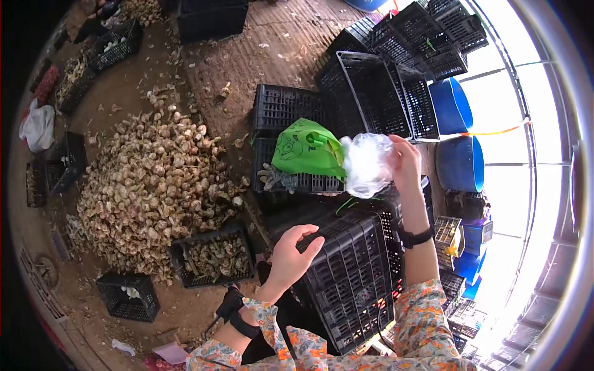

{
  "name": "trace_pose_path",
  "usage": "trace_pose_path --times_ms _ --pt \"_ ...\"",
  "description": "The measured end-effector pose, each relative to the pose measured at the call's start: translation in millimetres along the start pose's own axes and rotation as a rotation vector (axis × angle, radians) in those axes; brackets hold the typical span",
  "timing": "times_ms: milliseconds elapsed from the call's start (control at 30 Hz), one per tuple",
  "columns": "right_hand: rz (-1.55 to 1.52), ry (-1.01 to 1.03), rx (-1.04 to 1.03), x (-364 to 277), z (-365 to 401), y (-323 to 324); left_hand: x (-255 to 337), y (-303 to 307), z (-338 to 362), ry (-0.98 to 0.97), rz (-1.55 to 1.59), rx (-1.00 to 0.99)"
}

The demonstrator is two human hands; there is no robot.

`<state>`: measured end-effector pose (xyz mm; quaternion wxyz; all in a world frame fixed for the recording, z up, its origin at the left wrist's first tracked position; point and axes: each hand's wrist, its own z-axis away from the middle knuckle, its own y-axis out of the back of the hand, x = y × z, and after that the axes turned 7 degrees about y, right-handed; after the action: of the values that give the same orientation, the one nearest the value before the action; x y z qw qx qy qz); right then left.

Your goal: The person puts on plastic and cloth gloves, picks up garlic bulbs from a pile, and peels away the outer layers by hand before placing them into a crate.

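My right hand (405, 162) grips the edge of a crumpled, see-through plastic bag (366, 164) between thumb and fingers. The bag touches a green printed bag (306, 148) lying on an upturned black crate (291, 106). A grey work glove (278, 179) lies beside the green bag, partly under it. Lower down, my left hand (294, 256) holds nothing, its thumb and fingers apart. It hovers just left of a black slatted crate (346, 272) in front of me.
A large heap of garlic bulbs (154, 191) covers the floor at left. Below it stands a crate of garlic (213, 256). More black crates (371, 86) are stacked at the upper right, near blue barrels (458, 164). Another crate (127, 297) sits at lower left.
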<state>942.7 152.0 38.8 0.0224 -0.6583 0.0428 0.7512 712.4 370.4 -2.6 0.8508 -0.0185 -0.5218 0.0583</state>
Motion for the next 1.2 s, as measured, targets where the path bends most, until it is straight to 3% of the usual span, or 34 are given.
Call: trace_pose_path --times_ms 267,333,400,500,600,733,867,933,1000,1067,1100,1167,1200 --pt "-0.189 -0.013 0.073 -17 13 14 2 -3 0 -0.068 0.022 0.109" --pt "-0.107 0.005 0.088 -16 11 16 -7 2 -9 0.009 0.031 0.103" --pt "0.452 0.135 -0.048 -8 4 26 -2 11 -24 0.017 -0.041 0.112" --pt "0.786 0.115 -0.254 30 -25 44 5 22 -64 -0.028 -0.240 0.070" --pt "1.168 0.093 -0.477 63 -34 40 -13 22 -121 -0.432 -0.753 0.069" --pt "1.395 -0.027 -0.693 87 -34 27 -14 -12 -185 -0.598 -0.995 -0.103" --pt "1.307 -0.041 -0.800 100 -31 17 -19 -46 -244 -0.726 -1.246 -0.207" --pt "1.228 -0.067 -0.978 101 -29 15 -26 -52 -260 -0.436 -1.414 -0.249" --pt "1.192 -0.030 -0.974 92 -28 9 -45 -40 -263 -0.486 -1.521 -0.268" --pt "1.456 -0.175 -1.118 80 -41 -3 -50 -26 -241 -0.374 -1.541 -0.271" --pt "1.436 -0.118 -1.099 78 -48 -4 -39 -23 -236 -0.373 -1.551 -0.279" --pt "1.388 -0.112 -1.097 83 -63 -11 -23 -18 -228 -0.011 -1.572 -0.438" --pt "1.354 -0.099 -1.095 85 -70 -18 -26 -19 -232 -0.009 -1.579 -0.439"
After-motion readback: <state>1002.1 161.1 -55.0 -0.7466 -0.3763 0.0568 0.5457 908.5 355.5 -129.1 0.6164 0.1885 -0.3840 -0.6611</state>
